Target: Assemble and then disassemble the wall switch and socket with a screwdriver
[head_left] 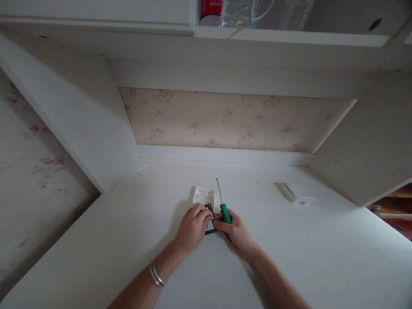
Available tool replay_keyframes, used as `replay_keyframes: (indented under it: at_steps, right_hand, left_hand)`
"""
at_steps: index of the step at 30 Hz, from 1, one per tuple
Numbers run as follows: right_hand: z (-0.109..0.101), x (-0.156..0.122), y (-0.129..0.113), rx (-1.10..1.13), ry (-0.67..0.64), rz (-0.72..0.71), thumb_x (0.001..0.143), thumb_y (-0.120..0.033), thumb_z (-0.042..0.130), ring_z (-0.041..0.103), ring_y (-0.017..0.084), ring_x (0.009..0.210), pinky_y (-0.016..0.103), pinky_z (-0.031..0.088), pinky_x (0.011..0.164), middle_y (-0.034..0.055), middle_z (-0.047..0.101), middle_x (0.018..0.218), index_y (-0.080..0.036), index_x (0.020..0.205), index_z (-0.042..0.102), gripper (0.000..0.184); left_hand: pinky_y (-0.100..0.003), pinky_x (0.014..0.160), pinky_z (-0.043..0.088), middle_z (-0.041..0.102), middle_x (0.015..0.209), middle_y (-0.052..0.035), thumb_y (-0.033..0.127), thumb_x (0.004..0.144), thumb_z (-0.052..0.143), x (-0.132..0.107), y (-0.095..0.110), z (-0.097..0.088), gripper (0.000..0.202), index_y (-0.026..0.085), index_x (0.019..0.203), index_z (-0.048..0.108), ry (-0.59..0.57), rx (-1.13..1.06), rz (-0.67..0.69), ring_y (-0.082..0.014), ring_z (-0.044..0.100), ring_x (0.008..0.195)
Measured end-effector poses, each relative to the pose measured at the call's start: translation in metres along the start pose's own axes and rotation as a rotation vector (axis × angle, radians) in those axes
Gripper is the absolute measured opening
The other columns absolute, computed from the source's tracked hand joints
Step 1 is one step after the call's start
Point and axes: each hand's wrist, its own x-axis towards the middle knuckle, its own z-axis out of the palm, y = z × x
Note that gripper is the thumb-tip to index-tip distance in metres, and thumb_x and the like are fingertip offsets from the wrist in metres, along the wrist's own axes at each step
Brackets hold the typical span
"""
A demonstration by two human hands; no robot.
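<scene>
My left hand [192,227] rests on a small dark square part [210,222] on the white desk [289,249], its fingers curled over the part's near edge. My right hand [236,231] is closed round a green-handled screwdriver [224,210], whose metal shaft points away from me; its thumb touches the dark part's right side. Just beyond the dark part lies a white square plate [204,195], flat on the desk. A silver bracelet [156,274] sits on my left wrist.
A white cover plate [299,192] lies on the desk at the right, a smaller white flat piece [146,170] at the back left. Floral wallpaper [231,120] backs the alcove. A shelf above holds a red-labelled container [210,8] and clear bottles. White side panels close in both sides.
</scene>
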Motion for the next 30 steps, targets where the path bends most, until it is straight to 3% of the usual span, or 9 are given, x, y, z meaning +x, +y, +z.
replay_keyframes:
  at_steps: [13, 20, 30]
  right_hand:
    - [-0.001, -0.002, -0.003, 0.102, -0.031, -0.018, 0.061, -0.018, 0.08, 0.058, 0.014, 0.078, 0.026, 0.042, 0.074, -0.0007, 0.064, 0.082, -0.019, 0.081, 0.055, 0.032]
    - [-0.002, -0.002, -0.001, 0.052, -0.057, -0.006, 0.062, -0.018, 0.079, 0.055, 0.012, 0.072, 0.024, 0.041, 0.067, -0.0034, 0.061, 0.076, -0.019, 0.081, 0.054, 0.031]
    - [-0.004, -0.002, -0.004, 0.15, -0.099, -0.007, 0.064, -0.013, 0.077, 0.06, 0.014, 0.081, 0.026, 0.043, 0.075, 0.0009, 0.067, 0.088, -0.019, 0.083, 0.053, 0.031]
  left_hand:
    - [-0.027, 0.075, 0.05, 0.064, 0.084, -0.0046, 0.023, 0.087, 0.058, 0.001, -0.006, -0.004, 0.015, 0.02, 0.095, 0.07, -0.052, -0.108, 0.001, -0.0149, 0.059, 0.08]
    - [-0.029, 0.076, 0.051, 0.063, 0.085, -0.0061, 0.022, 0.088, 0.056, 0.002, -0.003, -0.006, 0.015, 0.018, 0.095, 0.069, -0.025, -0.047, 0.042, -0.0164, 0.059, 0.082]
    - [-0.028, 0.073, 0.051, 0.063, 0.083, -0.0036, 0.021, 0.086, 0.059, 0.0, -0.011, -0.005, 0.015, 0.02, 0.097, 0.069, -0.046, -0.076, 0.113, -0.0144, 0.058, 0.079]
